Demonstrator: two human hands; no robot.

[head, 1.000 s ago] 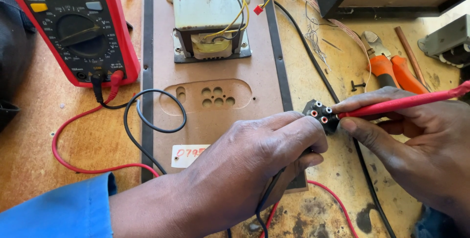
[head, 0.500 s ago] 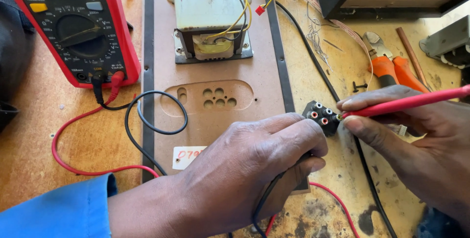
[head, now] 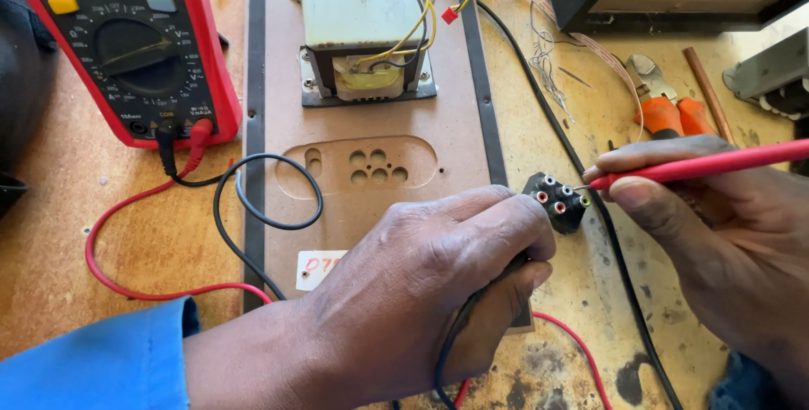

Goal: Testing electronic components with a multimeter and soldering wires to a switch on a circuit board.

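Observation:
My left hand (head: 421, 292) is closed around a black probe lead, its fingertips against a small black connector block (head: 556, 200) with several coloured sockets. My right hand (head: 716, 233) pinches a red test probe (head: 699, 166) whose tip touches the right side of that block. The probe in my left hand is mostly hidden by my fingers. A red multimeter (head: 126, 43) lies at the upper left, with a red lead (head: 126, 233) and a black lead (head: 261, 208) plugged in.
A brown board (head: 362, 166) with a cut-out and holes carries a transformer (head: 366, 35) with coloured wires. Orange-handled pliers (head: 666, 102) lie at the right, beside a copper rod (head: 708, 94). A black cable (head: 590, 208) crosses the wooden bench. A dark box stands top right.
The red probe tip has stayed on the connector block, which shifted slightly. My left hand holds almost still.

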